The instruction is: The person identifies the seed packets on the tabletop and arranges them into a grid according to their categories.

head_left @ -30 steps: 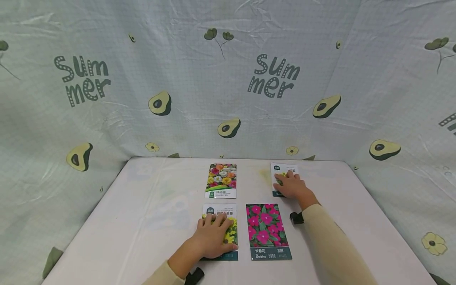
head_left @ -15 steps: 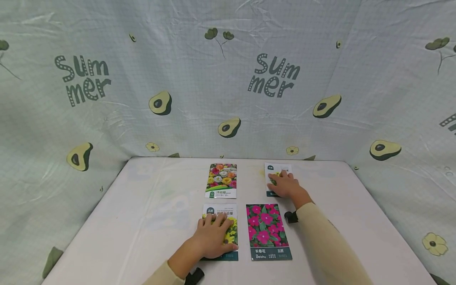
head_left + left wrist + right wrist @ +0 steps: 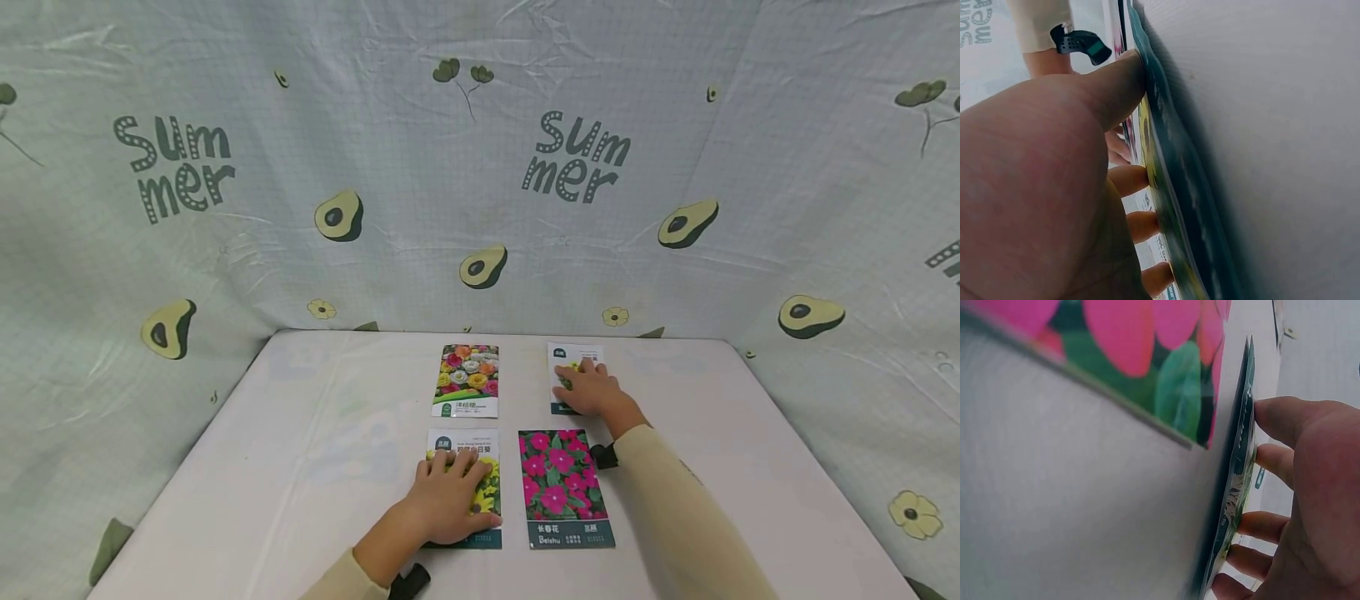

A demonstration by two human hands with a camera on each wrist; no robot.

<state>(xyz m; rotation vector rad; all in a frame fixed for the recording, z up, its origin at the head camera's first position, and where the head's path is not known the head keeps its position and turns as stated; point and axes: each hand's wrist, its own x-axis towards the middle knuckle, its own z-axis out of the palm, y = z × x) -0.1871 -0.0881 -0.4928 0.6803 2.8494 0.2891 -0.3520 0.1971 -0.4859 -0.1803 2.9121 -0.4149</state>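
Note:
Four flat seed packets would be too exact a tally, so several lie on the white table [image 3: 322, 467]. My left hand [image 3: 450, 500] rests with spread fingers on the near-left packet of yellow sunflowers [image 3: 489, 493]; in the left wrist view its thumb and fingertips touch the packet's face [image 3: 1175, 169]. At the back right, my right hand [image 3: 591, 392] presses its fingertips on a white packet [image 3: 561, 357] with yellow flowers and a dark lower band, partly covered by the hand. The right wrist view has that packet's edge [image 3: 1235, 481] flat against the table.
A packet of mixed-colour blooms [image 3: 467, 377] lies at the back left of the group. Nearer, a packet of pink flowers [image 3: 558, 479] lies below the right hand. A patterned cloth [image 3: 405, 167] hangs behind the table's far edge [image 3: 360, 332].
My right hand has slid the white packet leftward across the table, closer to the mixed-colour one. The left hand and the other packets have stayed in place.

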